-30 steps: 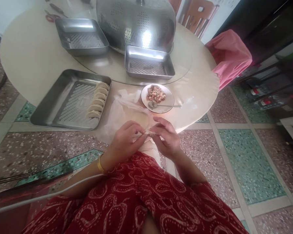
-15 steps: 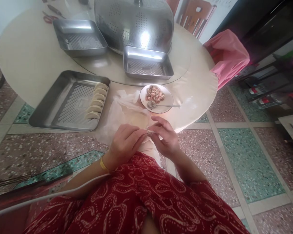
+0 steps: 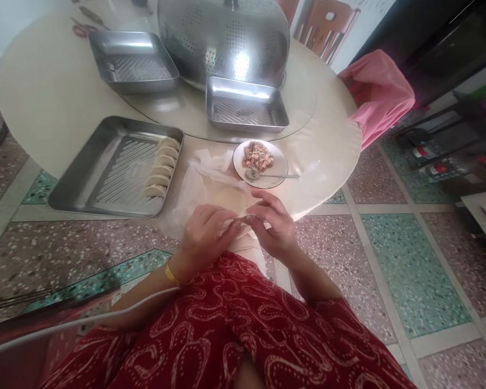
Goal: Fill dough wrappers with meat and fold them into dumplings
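My left hand (image 3: 208, 229) and my right hand (image 3: 273, 224) meet at the table's near edge, fingers closed on a dumpling (image 3: 245, 218) that they mostly hide. Just beyond them, pale dumpling wrappers (image 3: 231, 199) lie on a crumpled clear plastic bag (image 3: 190, 197). A white plate (image 3: 281, 156) with a dark rim holds minced filling (image 3: 258, 155) and a metal spoon (image 3: 281, 176), ahead of my right hand. To the left, a steel tray (image 3: 76, 178) has several folded dumplings (image 3: 160, 170) in a row along its right side.
Two more steel trays (image 3: 146, 84) (image 3: 247, 128) stand farther back, near a large perforated steel dome (image 3: 222, 38) on the glass turntable (image 3: 303, 116). Red-handled scissors (image 3: 81, 30) lie at the far left. Pink cloth (image 3: 383, 102) drapes beside the round table's right edge.
My fingers have shifted slightly along the dumpling's edge, and the left thumb and fingers sit a little differently. Trays, plate and wrappers stay where they were.
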`<action>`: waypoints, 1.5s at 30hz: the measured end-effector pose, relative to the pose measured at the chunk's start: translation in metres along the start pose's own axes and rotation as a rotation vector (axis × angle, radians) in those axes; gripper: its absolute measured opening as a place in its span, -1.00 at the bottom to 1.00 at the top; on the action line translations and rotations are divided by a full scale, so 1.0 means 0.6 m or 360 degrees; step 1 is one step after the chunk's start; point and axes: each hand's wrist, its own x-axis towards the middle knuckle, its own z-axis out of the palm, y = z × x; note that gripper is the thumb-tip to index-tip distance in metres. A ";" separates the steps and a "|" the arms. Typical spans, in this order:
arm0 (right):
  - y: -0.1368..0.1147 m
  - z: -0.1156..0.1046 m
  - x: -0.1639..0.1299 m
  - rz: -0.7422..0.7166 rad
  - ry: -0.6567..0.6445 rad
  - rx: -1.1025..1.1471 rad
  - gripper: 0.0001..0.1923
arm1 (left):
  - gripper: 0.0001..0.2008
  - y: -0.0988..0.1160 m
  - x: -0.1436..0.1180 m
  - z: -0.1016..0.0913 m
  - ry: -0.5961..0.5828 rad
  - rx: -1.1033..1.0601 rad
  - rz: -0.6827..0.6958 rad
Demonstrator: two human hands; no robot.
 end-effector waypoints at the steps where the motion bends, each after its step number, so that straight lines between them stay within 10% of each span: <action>1: 0.000 0.001 0.001 0.0009 -0.0008 0.0009 -0.87 | -0.98 -0.001 -0.001 -0.001 -0.0007 0.0007 -0.0002; 8: 0.002 0.004 0.008 0.0058 -0.0041 0.0089 -0.86 | -0.73 -0.007 -0.003 -0.003 -0.0023 -0.0279 -0.0218; 15: 0.005 -0.001 0.037 0.0207 -0.0397 0.0143 -0.82 | -0.58 -0.006 -0.020 0.051 -0.0308 -0.1838 -0.1198; 24: 0.005 -0.041 0.052 0.0151 -0.0181 0.0156 -0.71 | -0.60 0.013 0.030 0.031 0.0054 -0.2323 -0.1689; 45: -0.012 -0.043 -0.004 -0.0090 0.0088 -0.0105 -0.69 | -0.63 0.047 0.050 0.026 -0.0314 -0.2395 -0.1553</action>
